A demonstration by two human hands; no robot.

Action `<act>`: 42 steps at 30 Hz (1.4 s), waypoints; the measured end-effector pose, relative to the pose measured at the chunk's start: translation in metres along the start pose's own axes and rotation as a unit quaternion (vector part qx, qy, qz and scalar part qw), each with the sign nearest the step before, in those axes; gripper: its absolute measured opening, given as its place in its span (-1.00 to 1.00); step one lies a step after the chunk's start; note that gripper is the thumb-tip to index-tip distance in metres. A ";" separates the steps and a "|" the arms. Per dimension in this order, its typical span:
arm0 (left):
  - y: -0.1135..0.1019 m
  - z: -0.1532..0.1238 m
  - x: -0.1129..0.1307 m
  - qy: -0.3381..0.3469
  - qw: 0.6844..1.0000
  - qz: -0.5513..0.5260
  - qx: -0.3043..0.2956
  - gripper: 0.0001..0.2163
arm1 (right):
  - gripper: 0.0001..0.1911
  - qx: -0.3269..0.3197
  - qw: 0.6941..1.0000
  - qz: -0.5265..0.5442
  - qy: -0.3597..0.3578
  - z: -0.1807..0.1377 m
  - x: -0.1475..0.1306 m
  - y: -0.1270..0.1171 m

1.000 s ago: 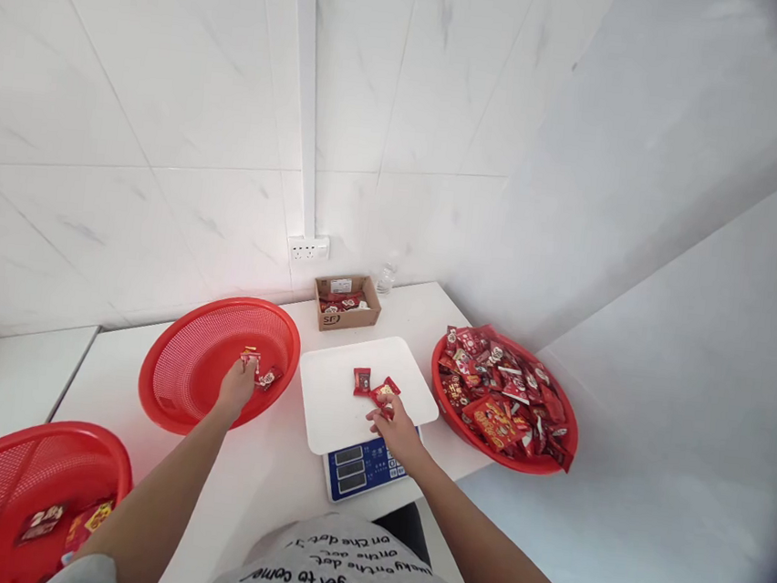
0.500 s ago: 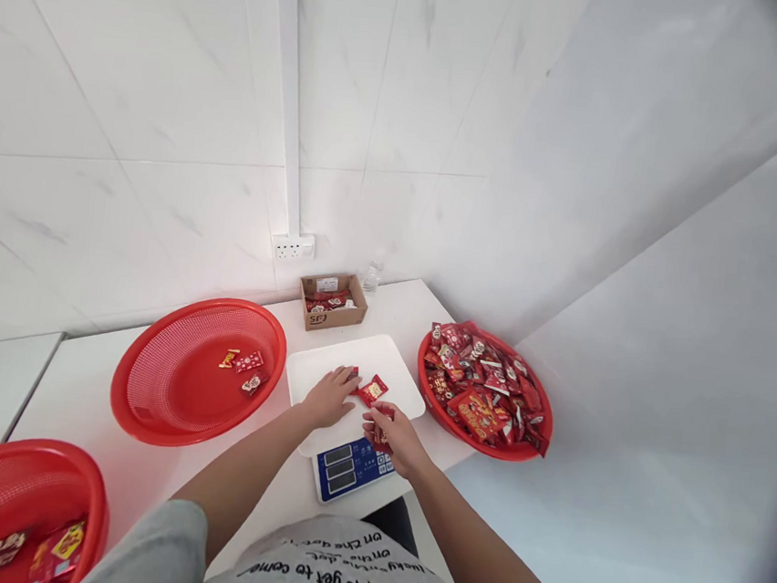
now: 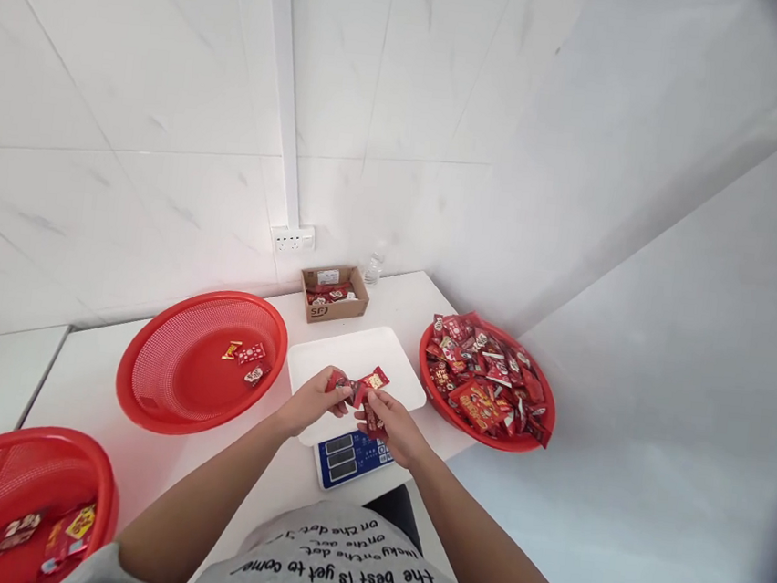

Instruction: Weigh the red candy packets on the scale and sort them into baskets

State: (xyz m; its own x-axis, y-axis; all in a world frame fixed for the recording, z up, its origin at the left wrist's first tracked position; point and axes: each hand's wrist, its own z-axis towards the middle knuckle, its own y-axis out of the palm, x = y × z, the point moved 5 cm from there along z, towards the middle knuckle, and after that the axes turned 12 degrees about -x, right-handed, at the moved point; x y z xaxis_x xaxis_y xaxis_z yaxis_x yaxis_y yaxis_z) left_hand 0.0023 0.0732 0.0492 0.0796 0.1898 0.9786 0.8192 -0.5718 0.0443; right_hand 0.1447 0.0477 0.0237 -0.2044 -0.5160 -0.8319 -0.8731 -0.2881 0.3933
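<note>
The left hand is out of the red basket now and is over the white tray, right by the right hand. A small red packet that was lying on the tray is now up in the left hand's fingers. Back in the basket, the yellow packet and the spotted packet now lie with no hand on them.

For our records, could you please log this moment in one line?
left hand: pinching red packet; right hand: holding second packet; place: at white scale tray; right: heaped red basket
</note>
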 end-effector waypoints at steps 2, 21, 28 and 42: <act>0.008 -0.011 0.011 0.007 1.000 -0.022 -0.017 -0.72 | -0.65 -0.048 0.998 -0.031 -0.009 -0.001 -0.005 0.010; 0.006 -0.036 0.022 0.011 0.995 -0.020 0.100 -0.64 | -0.61 -0.088 0.990 -0.102 -0.047 -0.007 -0.013 0.030; 0.010 -0.038 0.013 0.000 0.994 -0.028 0.107 -0.66 | -0.60 -0.069 0.991 -0.105 -0.038 -0.006 -0.009 0.029; -0.097 -0.090 -0.032 -0.026 0.845 -0.262 0.465 -0.88 | -0.24 -0.032 0.999 -0.040 0.001 -0.006 0.008 0.012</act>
State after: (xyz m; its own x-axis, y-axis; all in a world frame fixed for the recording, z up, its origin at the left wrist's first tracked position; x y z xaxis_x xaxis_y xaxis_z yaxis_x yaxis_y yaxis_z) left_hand -0.1307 0.0512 0.0318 -0.4268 0.2719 0.8625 0.8403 0.4717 0.2671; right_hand 0.1350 0.0353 0.0237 -0.1341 -0.4911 -0.8607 -0.8562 -0.3800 0.3502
